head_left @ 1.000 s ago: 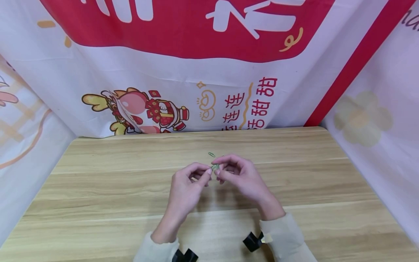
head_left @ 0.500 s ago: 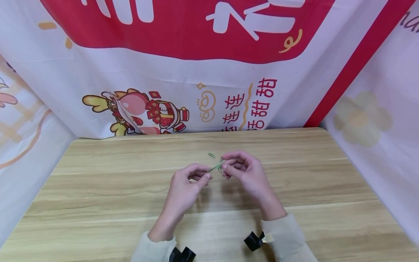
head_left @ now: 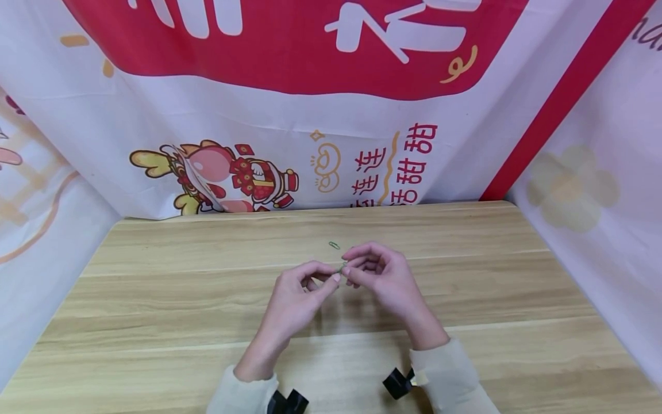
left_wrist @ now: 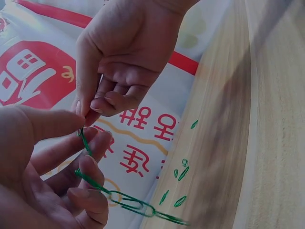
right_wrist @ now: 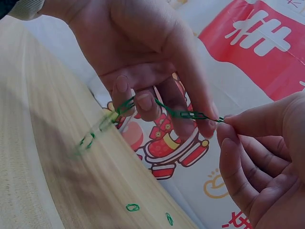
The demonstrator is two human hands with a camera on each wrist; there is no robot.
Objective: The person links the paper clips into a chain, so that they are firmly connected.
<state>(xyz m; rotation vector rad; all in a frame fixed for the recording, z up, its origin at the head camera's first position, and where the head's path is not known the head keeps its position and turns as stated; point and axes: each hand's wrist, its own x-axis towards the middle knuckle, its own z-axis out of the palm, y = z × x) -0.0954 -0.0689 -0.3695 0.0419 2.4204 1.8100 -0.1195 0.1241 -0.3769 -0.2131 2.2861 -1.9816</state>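
A chain of green paper clips [left_wrist: 131, 202] trails from the curled fingers of my left hand [head_left: 295, 299], its lower end hanging free. In the right wrist view the chain [right_wrist: 193, 115] weaves between the left fingers up to the pinched thumb and index finger. My right hand [head_left: 383, 279] faces the left one, thumb and index finger pinching a green paper clip [right_wrist: 219, 119] at the chain's upper end. The fingertips of both hands meet around this clip and partly hide it. Both hands are raised over the wooden table [head_left: 181, 299].
A loose green paper clip [head_left: 334, 245] lies on the table beyond the hands. Several more green clips [left_wrist: 183, 173] are scattered there in the left wrist view. A printed cloth [head_left: 289, 109] hangs along the table's far edge, with more cloth at both sides.
Half a second ago the hands were further apart, with green clips showing between them. The right hand has since moved left and slightly nearer, bringing the fingertips together.
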